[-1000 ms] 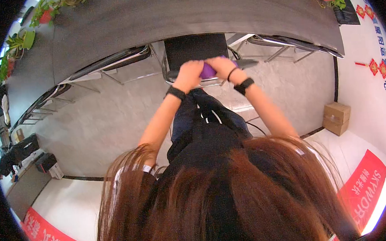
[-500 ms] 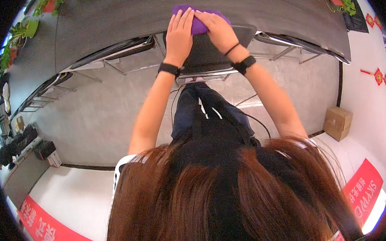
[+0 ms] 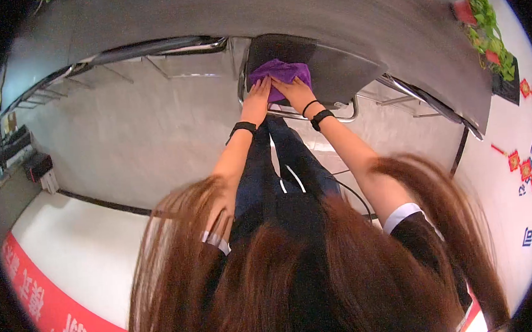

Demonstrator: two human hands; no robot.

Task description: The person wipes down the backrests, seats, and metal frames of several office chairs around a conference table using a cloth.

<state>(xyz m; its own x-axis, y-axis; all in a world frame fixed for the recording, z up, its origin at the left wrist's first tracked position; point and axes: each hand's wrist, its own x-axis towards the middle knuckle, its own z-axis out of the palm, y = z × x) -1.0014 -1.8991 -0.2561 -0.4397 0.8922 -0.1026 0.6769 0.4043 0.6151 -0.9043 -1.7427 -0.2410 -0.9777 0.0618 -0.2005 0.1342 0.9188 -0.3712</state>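
A crumpled purple cloth [image 3: 279,71] lies against the black surface of a chair [image 3: 327,65] with a metal frame. On the cloth's near left part, my left hand [image 3: 257,102] has its fingers pressed together and gripping the fabric. My right hand [image 3: 296,93] holds the near right part in the same way. The fingertips of both hands almost meet in the middle of the cloth. Each wrist has a black band.
A long dark table [image 3: 208,17] runs behind the chair, with more metal-framed chairs [image 3: 167,47] along its edge. Potted plants [image 3: 491,36] stand at its right end. A black cable [image 3: 359,197] lies on the floor to the right of my legs.
Both hands have come nearer to my body, bringing the purple cloth from the table's edge down onto the chair. The chair appears farther out from the table, and my view has shifted.
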